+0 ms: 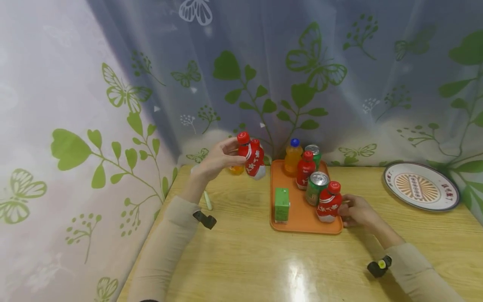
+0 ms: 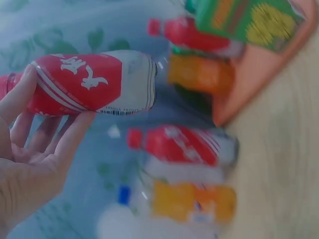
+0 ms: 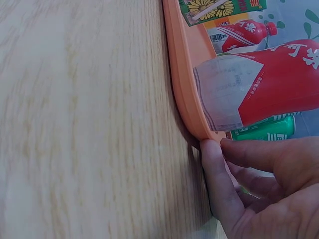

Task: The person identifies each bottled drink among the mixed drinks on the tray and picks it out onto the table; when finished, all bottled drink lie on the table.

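Observation:
My left hand holds a red drink bottle with a red cap, tilted and raised above the table's back left. In the left wrist view thumb and fingers grip this bottle near its neck. At the tray's front right corner is my right hand; the right wrist view shows its thumb and finger pinching the rim of the orange tray. Just inside that corner stands another red bottle. The tray also bears a green carton, green cans, a third red bottle and an orange drink bottle.
Behind the left hand, a red bottle and an orange drink bottle stand on the table. A pale green slender object lies by the left forearm. A patterned round plate leans at the back right. Curtain backs the table.

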Tool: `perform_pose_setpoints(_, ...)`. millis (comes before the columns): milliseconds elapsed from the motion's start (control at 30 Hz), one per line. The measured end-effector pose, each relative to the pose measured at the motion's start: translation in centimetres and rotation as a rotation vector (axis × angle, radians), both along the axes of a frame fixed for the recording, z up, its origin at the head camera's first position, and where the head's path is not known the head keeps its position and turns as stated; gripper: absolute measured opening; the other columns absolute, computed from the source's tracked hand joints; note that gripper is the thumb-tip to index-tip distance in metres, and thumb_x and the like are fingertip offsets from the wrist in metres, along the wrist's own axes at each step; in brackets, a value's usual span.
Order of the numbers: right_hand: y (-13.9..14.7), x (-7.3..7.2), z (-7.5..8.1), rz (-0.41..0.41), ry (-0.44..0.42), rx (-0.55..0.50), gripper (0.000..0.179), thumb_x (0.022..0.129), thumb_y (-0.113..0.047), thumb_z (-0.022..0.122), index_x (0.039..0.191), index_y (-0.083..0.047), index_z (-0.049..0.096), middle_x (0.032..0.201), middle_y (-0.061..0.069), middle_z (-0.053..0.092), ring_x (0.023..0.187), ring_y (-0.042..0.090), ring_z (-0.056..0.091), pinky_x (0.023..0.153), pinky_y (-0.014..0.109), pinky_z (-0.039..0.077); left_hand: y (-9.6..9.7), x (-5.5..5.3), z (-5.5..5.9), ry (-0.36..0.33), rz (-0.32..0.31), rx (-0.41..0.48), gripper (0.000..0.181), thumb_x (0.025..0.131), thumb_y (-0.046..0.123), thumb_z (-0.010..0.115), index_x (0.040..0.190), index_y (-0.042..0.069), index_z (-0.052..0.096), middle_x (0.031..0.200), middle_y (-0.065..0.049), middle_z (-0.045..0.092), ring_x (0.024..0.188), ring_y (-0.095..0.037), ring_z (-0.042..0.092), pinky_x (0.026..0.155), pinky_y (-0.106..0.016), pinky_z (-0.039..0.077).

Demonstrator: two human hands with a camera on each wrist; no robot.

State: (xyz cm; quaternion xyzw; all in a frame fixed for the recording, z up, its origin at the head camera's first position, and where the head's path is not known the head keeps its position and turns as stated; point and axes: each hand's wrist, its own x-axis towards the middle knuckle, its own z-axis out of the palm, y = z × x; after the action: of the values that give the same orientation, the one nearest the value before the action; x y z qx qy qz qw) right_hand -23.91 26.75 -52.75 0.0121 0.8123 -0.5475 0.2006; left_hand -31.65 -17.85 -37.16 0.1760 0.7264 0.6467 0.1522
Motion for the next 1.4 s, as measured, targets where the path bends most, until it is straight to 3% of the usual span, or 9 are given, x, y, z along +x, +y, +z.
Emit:
perform_pose_setpoints(133, 0.1, -0.1, 0.0, -0.003, -0.002, 0.018, 0.054, 0.103, -0.001, 0.057, 0.149, 0.015, 0.033, 0.109, 0.016, 0.060, 0.081, 0.014, 0.064, 0.066, 0.029, 0.063, -2.1, -0.9, -2.0, -0.012, 0.073, -0.029, 0.067, 0.095, 0.000, 0.073, 0.157, 0.011, 0.048, 0.158, -0.016, 0.054, 0.138, -0.033, 0.058, 0.098, -0.031, 0.059)
perform_pose_setpoints(300, 0.3, -0.2, -0.1, 0.003, 0.001, 0.038, 0.053, 0.104, -0.002, 0.055, 0.149, 0.014, 0.033, 0.111, 0.019, 0.060, 0.083, 0.014, 0.064, 0.067, 0.029, 0.063, -4.3, -1.4, -4.0, -0.018, 0.161, -0.057, 0.068, 0.095, 0.000, 0.074, 0.156, 0.009, 0.046, 0.162, -0.017, 0.049, 0.147, -0.038, 0.051, 0.113, -0.047, 0.054)
perform_pose_setpoints(433, 0.2, -0.2, 0.0, 0.009, -0.001, 0.036, 0.053, 0.104, -0.002, 0.055, 0.149, 0.015, 0.033, 0.112, 0.019, 0.061, 0.085, 0.014, 0.065, 0.068, 0.030, 0.063, -5.7, -1.8, -5.5, 0.008, 0.223, -0.099, 0.068, 0.095, 0.001, 0.075, 0.156, 0.009, 0.046, 0.164, -0.018, 0.047, 0.150, -0.041, 0.048, 0.117, -0.055, 0.049)
perform_pose_setpoints(600, 0.2, -0.3, 0.3, 0.001, -0.027, 0.052, 0.055, 0.104, -0.003, 0.057, 0.151, 0.013, 0.032, 0.117, 0.023, 0.060, 0.091, 0.015, 0.066, 0.071, 0.032, 0.065, -7.0, -2.3, -7.1, 0.049, 0.276, -0.138, 0.065, 0.094, 0.001, 0.075, 0.154, 0.010, 0.050, 0.162, -0.020, 0.049, 0.148, -0.043, 0.049, 0.116, -0.056, 0.050)
perform_pose_setpoints(900, 0.1, -0.1, 0.3, 0.000, -0.019, 0.040, 0.054, 0.103, -0.003, 0.058, 0.150, 0.013, 0.034, 0.112, 0.017, 0.060, 0.088, 0.015, 0.064, 0.069, 0.030, 0.064, -8.1, -2.9, -9.0, 0.083, 0.338, -0.186, 0.071, 0.093, -0.005, 0.074, 0.156, 0.003, 0.045, 0.159, -0.027, 0.049, 0.146, -0.048, 0.050, 0.120, -0.056, 0.046)
perform_pose_setpoints(1067, 0.2, -0.1, 0.1, 0.001, -0.009, 0.028, 0.054, 0.104, -0.003, 0.058, 0.149, 0.013, 0.034, 0.110, 0.015, 0.060, 0.087, 0.014, 0.064, 0.069, 0.030, 0.064, -8.4, -3.3, -10.0, 0.062, 0.361, -0.181, 0.069, 0.092, -0.006, 0.074, 0.155, 0.004, 0.047, 0.160, -0.027, 0.048, 0.146, -0.049, 0.049, 0.120, -0.056, 0.046)
perform_pose_setpoints(1400, 0.2, -0.3, 0.0, -0.004, -0.021, 0.034, 0.055, 0.104, -0.003, 0.057, 0.150, 0.014, 0.032, 0.111, 0.016, 0.059, 0.086, 0.014, 0.064, 0.069, 0.030, 0.064, -8.3, -3.2, -10.9, 0.030, 0.386, -0.159, 0.069, 0.093, -0.007, 0.072, 0.156, 0.005, 0.046, 0.162, -0.027, 0.046, 0.147, -0.050, 0.048, 0.120, -0.056, 0.046)
